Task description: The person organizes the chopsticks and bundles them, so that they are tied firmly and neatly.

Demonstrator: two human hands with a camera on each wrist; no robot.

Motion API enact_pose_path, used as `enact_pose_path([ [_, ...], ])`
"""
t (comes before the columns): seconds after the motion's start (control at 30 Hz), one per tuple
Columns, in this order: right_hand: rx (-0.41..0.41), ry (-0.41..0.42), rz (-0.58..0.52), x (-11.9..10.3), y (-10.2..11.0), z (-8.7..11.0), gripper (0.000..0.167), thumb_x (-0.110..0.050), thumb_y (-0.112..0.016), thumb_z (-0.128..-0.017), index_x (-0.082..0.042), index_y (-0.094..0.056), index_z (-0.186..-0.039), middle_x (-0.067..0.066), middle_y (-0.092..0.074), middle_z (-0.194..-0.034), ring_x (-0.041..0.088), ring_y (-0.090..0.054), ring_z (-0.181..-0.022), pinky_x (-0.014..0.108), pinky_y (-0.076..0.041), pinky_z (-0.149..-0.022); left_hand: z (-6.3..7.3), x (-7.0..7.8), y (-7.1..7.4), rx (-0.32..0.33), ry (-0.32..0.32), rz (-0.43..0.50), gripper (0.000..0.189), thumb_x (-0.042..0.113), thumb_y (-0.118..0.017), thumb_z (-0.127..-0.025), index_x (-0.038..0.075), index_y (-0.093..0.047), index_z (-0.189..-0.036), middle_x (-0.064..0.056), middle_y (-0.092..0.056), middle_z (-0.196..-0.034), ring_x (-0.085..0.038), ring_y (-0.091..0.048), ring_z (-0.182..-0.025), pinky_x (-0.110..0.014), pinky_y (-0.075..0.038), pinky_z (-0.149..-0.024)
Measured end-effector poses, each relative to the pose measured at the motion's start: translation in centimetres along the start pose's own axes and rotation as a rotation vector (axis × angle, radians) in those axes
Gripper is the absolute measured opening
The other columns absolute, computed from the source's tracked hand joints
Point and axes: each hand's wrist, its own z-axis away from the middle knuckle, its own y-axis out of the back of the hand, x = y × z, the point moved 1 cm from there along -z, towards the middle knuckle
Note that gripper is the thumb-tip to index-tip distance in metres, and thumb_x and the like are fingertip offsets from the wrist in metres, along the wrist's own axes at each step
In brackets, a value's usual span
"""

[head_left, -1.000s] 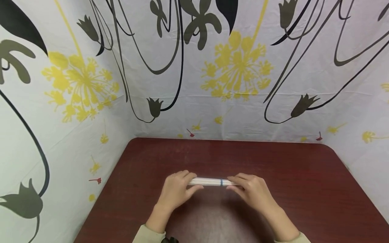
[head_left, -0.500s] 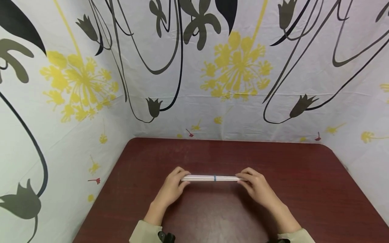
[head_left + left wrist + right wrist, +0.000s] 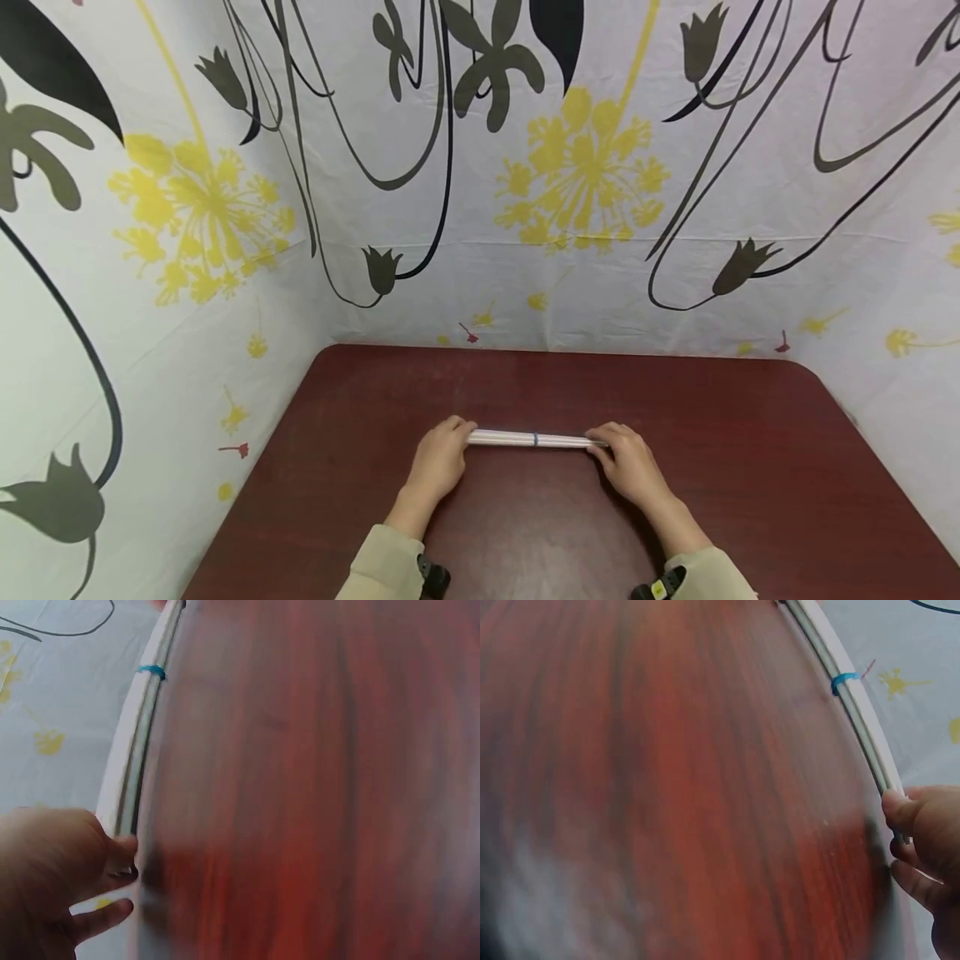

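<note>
A slim bundle of white sticks (image 3: pixel 498 437), tied near the middle with a blue band (image 3: pixel 536 439), lies crosswise between the two hands. My left hand (image 3: pixel 440 457) grips its left end, thumb and fingers pinching it, and covers that tip. At the other end my right hand (image 3: pixel 628 462) pinches the bundle between thumb and fingers, with a little of the tip showing past them. From the left wrist view the sticks (image 3: pixel 133 742) run lengthwise away from the left hand (image 3: pixel 56 877). The right wrist view has the right hand (image 3: pixel 937 840) around the near end.
Under the hands spreads a dark red-brown wooden table (image 3: pixel 525 533) with rounded far corners. White cloth (image 3: pixel 450 208) printed with flowers hangs behind it and at both sides. Black wrist devices (image 3: pixel 433 577) sit at both cuffs.
The hands have moved apart along the bundle to its ends, so more of the sticks shows between them. In the last half second both hands have shifted slightly to the right.
</note>
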Motion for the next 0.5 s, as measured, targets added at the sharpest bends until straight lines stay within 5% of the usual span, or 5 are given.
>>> enact_pose_path([
  [0.27, -0.019, -0.002, 0.021, 0.1, -0.1, 0.2, 0.025, -0.011, -0.082, -0.082, -0.008, -0.075, -0.106, 0.005, -0.069, -0.105, 0.028, -0.067, -0.097, 0.05, -0.054, -0.079, 0.2, 0.2, 0.2, -0.026, -0.01, 0.007, 0.042, -0.001, -0.07, -0.089, 0.008, -0.067, -0.13, -0.01, -0.067, -0.12, -0.027, -0.067, -0.105, -0.04, -0.056, -0.084],
  [0.5, -0.055, -0.051, 0.029, -0.7, 0.9, 1.8, 0.069, -0.034, -0.082, -0.083, -0.006, -0.056, -0.14, 0.017, -0.053, -0.139, 0.041, -0.055, -0.123, 0.064, -0.045, -0.091, 2.4, 0.8, 1.3, -0.068, 0.052, 0.055, 0.058, 0.021, -0.074, -0.092, 0.012, -0.053, -0.145, -0.016, -0.052, -0.144, -0.035, -0.052, -0.131, -0.053, -0.047, -0.099],
])
